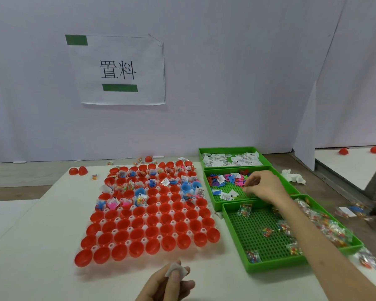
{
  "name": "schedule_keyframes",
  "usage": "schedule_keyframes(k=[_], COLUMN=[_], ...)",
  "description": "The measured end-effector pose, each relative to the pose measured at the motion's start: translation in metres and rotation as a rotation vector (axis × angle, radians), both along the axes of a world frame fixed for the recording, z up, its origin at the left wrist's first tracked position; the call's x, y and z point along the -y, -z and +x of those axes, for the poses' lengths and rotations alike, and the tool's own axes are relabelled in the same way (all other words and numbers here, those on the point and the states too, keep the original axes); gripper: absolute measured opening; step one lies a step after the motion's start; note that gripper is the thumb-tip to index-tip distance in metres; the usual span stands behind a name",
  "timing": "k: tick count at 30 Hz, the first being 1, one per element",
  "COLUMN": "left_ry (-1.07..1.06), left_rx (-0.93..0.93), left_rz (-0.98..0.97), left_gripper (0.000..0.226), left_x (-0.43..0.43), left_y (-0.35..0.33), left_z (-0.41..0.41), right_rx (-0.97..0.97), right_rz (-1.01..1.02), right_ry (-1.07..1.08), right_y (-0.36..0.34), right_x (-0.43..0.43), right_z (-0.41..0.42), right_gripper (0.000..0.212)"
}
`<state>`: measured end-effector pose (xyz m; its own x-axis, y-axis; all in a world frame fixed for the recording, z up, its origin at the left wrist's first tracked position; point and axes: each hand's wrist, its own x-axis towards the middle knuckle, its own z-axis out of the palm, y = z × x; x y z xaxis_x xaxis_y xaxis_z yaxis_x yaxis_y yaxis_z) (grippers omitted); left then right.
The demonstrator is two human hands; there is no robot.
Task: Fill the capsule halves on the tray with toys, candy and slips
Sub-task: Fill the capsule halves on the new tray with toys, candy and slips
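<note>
- Head view: the translucent white holding tray (159,236) of red plastic capsule halves (152,220) lies mid-table. The rows toward 12 o'clock look filled; those toward 6 o'clock are empty.
- At 3 o'clock, the right hand (263,187) reaches into the middle green perforated plastic bin (230,187). Its fingers are curled down among small coloured plastic toys (228,178); I cannot tell whether they pinch one.
- At 6 o'clock, the left hand (167,283) pinches a small white paper slip (174,269) between thumb and fingers.
- To do this well, lift one toy only. Drop toy and slip into the same empty half beside the filled rows, going row by row.
</note>
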<state>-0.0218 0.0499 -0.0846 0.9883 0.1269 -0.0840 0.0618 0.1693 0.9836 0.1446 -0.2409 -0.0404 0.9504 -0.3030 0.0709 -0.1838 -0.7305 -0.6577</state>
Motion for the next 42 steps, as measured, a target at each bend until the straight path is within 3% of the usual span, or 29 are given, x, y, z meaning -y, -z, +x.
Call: schedule_keyframes(k=[5, 9, 18, 27, 35, 39, 42], left_ry=[0.008, 0.005, -0.12, -0.141, -0.089, -0.101, -0.121], left_rx=[-0.01, -0.034, -0.06, -0.098, -0.065, -0.056, -0.037], left_rz=[-0.108, -0.231, -0.248, -0.313, -0.172, -0.216, -0.222], left_gripper=[0.022, 0.022, 0.01, 0.012, 0.014, 0.015, 0.015], left_x=[-0.002, -0.001, 0.002, 0.001, 0.005, 0.004, 0.004], left_y=[0.0, -0.006, -0.006, -0.007, -0.002, -0.002, 0.0], left_z=[-0.003, -0.006, -0.008, -0.006, -0.008, -0.007, -0.006], right_rx=[0.106, -0.014, -0.268, -0.146, -0.3, -0.184, -0.008], right_rz=[0.33, 0.338, 0.332, 0.17, 0.155, 0.162, -0.242], right_ry=[-0.234, -0.587, -1.158, -1.132, -1.174, -0.906, -0.544], right_y=[-0.023, -0.044, -0.048, -0.035, -0.052, -0.06, -0.052], right_x=[-0.017, -0.052, -0.142, -0.153, -0.128, -0.098, -0.064], right_z=[-0.013, -0.031, -0.08, -0.082, -0.073, -0.061, -0.041], right_gripper=[0.015, 0.015, 0.013, 0.01, 0.019, 0.009, 0.017])
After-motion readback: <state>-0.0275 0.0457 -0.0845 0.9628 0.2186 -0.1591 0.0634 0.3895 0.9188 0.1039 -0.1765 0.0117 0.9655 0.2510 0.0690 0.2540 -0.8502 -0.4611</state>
